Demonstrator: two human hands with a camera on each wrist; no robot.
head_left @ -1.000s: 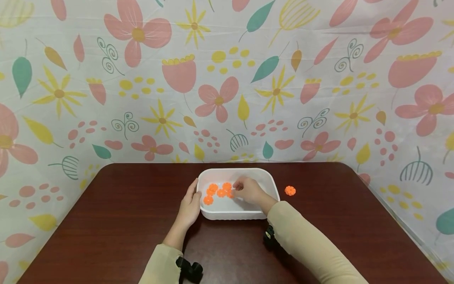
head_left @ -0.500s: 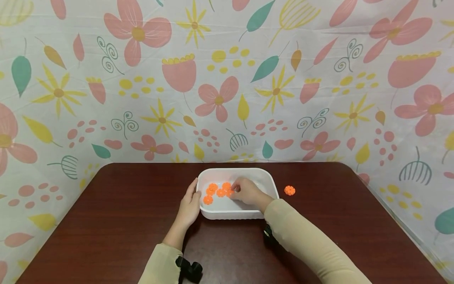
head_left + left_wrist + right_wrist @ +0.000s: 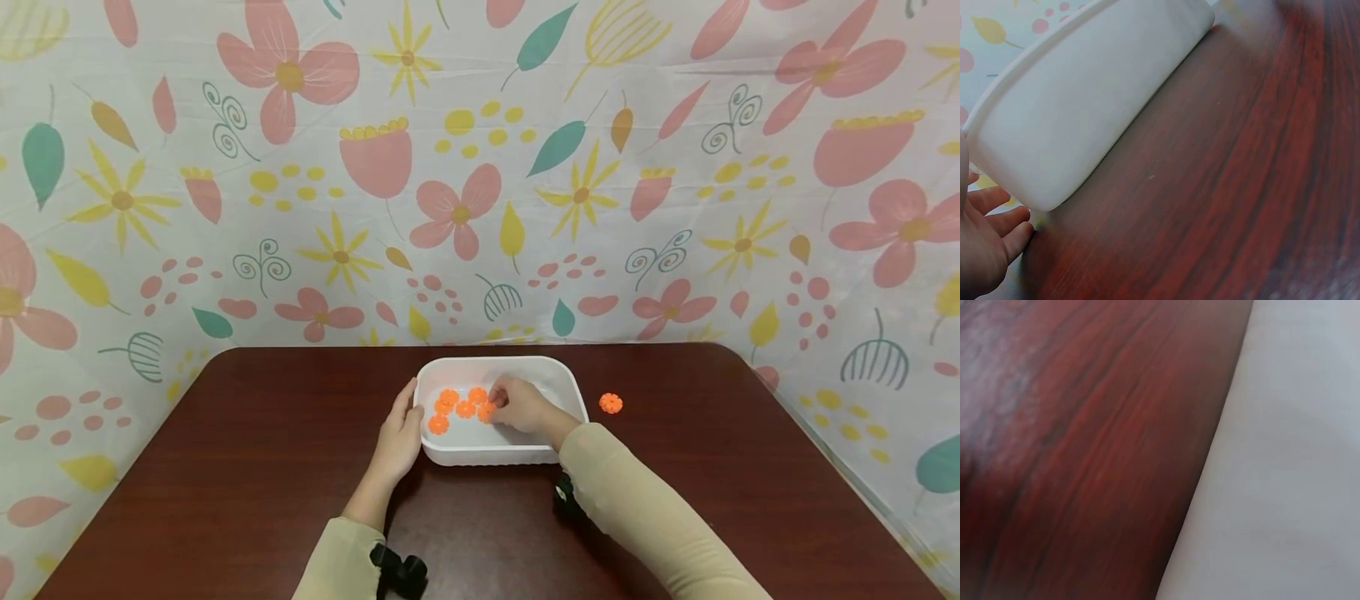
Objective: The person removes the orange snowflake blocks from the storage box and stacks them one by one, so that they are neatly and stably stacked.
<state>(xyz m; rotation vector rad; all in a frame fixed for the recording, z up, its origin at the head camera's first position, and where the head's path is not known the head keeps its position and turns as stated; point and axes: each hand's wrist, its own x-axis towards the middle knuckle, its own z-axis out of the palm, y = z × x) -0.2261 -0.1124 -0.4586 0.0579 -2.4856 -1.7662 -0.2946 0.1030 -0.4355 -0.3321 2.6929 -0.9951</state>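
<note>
A white rectangular tub (image 3: 491,455) stands on the table with several small orange flower-shaped pieces (image 3: 438,424) in its left half. My left hand (image 3: 397,439) rests at the tub's left side, thumb at the rim and fingers extended along the outer wall. In the left wrist view, the left hand's fingers (image 3: 1007,219) spread loosely beside the tub's corner. My right hand (image 3: 522,406) reaches inside the tub, its bent fingers and thumb pinching an orange flower-shaped piece (image 3: 486,412), partly hidden by the fingertips. The right wrist view shows only the tub's outer wall (image 3: 1279,462) and table.
Another orange flower-shaped piece (image 3: 611,403) lies on the dark brown table (image 3: 247,467), right of the tub. A flower-patterned cloth (image 3: 480,208) hangs behind the table's far edge. Black wrist devices (image 3: 400,572) sit under both sleeves.
Both hands keep nearly the same places. At the right fingertips, the orange piece shows slightly more than a second ago. The head view has shifted a little.
</note>
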